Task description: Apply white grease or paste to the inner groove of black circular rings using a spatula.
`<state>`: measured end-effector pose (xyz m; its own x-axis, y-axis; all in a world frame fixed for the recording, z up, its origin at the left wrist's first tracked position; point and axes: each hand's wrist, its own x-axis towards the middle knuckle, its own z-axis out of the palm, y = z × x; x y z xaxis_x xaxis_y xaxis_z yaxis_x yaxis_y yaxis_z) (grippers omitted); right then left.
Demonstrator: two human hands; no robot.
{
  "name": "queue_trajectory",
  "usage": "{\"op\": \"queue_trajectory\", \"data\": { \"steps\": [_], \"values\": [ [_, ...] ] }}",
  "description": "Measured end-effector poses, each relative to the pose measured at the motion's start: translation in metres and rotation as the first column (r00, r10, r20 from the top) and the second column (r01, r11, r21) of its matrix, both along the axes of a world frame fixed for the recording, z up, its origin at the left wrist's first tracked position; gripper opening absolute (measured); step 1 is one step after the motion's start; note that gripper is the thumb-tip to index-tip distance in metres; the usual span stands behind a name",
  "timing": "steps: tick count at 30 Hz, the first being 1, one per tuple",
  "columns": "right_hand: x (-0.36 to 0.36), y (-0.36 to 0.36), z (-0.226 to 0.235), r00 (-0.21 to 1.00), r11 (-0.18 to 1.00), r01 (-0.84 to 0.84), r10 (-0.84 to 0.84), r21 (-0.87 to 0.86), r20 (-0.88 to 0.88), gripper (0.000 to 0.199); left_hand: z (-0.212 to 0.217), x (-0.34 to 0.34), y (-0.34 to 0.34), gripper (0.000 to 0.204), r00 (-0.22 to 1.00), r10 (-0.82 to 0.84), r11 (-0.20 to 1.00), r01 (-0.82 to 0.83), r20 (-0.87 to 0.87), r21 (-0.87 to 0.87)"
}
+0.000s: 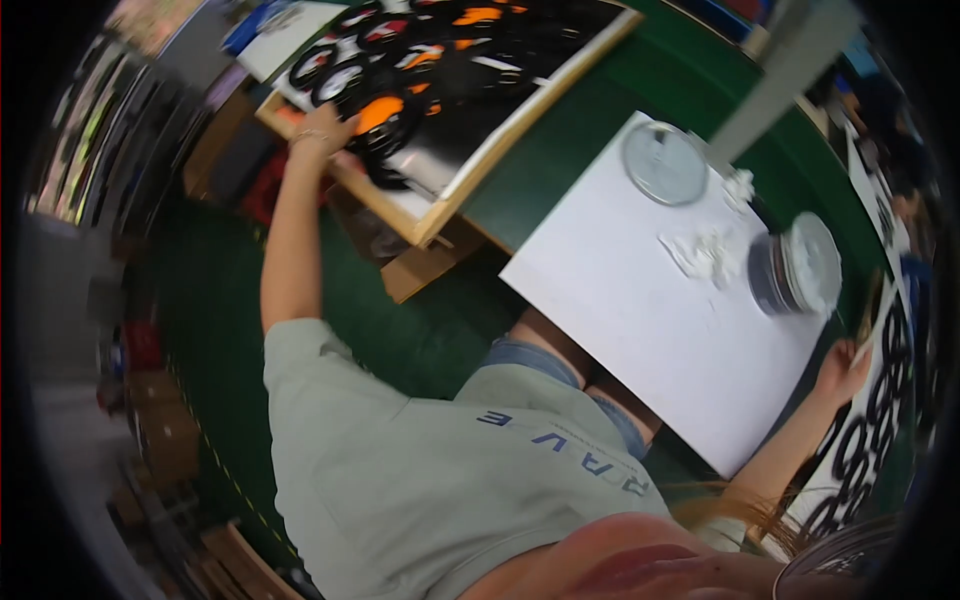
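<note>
My left hand (325, 128) is stretched out over the near left edge of a wood-framed tray (425, 228). Its thumb stands apart from the fingers, beside a black round piece with an orange patch (381, 113); nothing shows in its grasp. Several more black round pieces with orange, white and red marks crowd the tray. Far to the right, my right hand (842, 376) is closed round a thin, brownish flat stick-like thing (872, 305), its kind blurred. Beside that hand lies a white sheet with black ring shapes (852, 445).
A white board (640, 300) lies before me, bearing a round lid (664, 163), crumpled white tissue (705, 253) and an open tub (795, 265). A grey post (780, 85) rises behind it. Cardboard boxes (165, 425) stand at left; under the tray is another box (430, 265).
</note>
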<state>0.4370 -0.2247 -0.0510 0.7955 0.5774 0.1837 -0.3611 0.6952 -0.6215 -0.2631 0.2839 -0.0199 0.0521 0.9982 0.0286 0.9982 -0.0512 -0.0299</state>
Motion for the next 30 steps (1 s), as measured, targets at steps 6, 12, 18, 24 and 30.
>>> {"op": "queue_trajectory", "data": {
  "steps": [6, 12, 18, 24, 30],
  "values": [
    [-0.050, 0.056, 0.067, 0.979, 0.896, 0.180, -0.124, -0.405, 0.161, 0.029, -0.037, -0.104, 0.052, 0.048, 0.705, 0.178, 0.960, 0.029, 0.687, -0.279],
    [-0.100, 0.058, 0.157, 0.403, 0.438, 0.775, 0.211, -0.455, 0.890, 0.041, 0.005, -0.046, -0.015, 0.029, 0.244, 0.431, 0.844, 0.230, 0.868, -0.484],
    [-0.149, 0.085, 0.203, -0.005, 0.255, 0.955, 0.520, -0.150, 0.854, 0.032, 0.010, -0.025, -0.049, 0.045, 0.066, 0.529, 0.692, 0.544, 0.846, -0.475],
    [-0.162, 0.113, 0.213, 0.093, 0.144, 0.948, 0.728, -0.284, 0.680, 0.035, -0.008, -0.058, -0.030, 0.042, -0.006, 0.627, 0.654, 0.548, 0.779, -0.522],
    [-0.144, 0.111, 0.204, 0.112, 0.169, 0.936, 0.690, -0.309, 0.715, 0.036, -0.001, -0.038, -0.051, 0.036, -0.269, 0.531, 0.732, 0.624, 0.804, -0.274]
  ]
}}
